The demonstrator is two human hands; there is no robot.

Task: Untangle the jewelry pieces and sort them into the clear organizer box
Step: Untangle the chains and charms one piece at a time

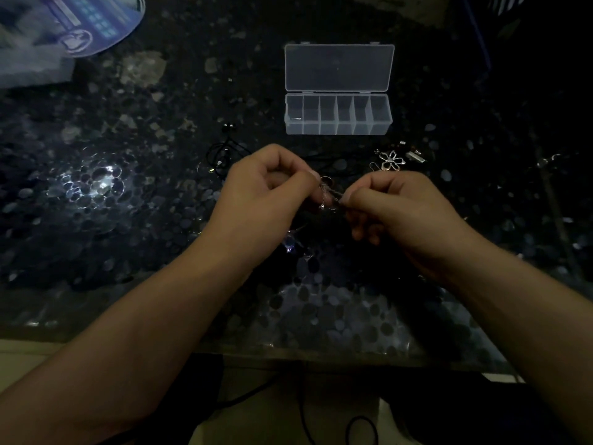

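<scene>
A small tangle of silver jewelry (329, 194) hangs between my two hands above the dark table. My left hand (266, 194) pinches it from the left with curled fingers, and my right hand (398, 203) pinches it from the right. The clear organizer box (338, 115) lies beyond my hands with its lid (339, 67) folded back; its several compartments look mostly bare. A silver flower-shaped piece (392, 160) lies to the right of the box's front, with small metal bits (415, 155) beside it. A black cord necklace (224, 152) lies left of my left hand.
The table (134, 200) is glass over dark pebbles, with bright glare at the left. A blue printed disc and white paper (64, 30) sit at the far left corner. Below the table's near edge, dark cables (301, 409) run across the floor.
</scene>
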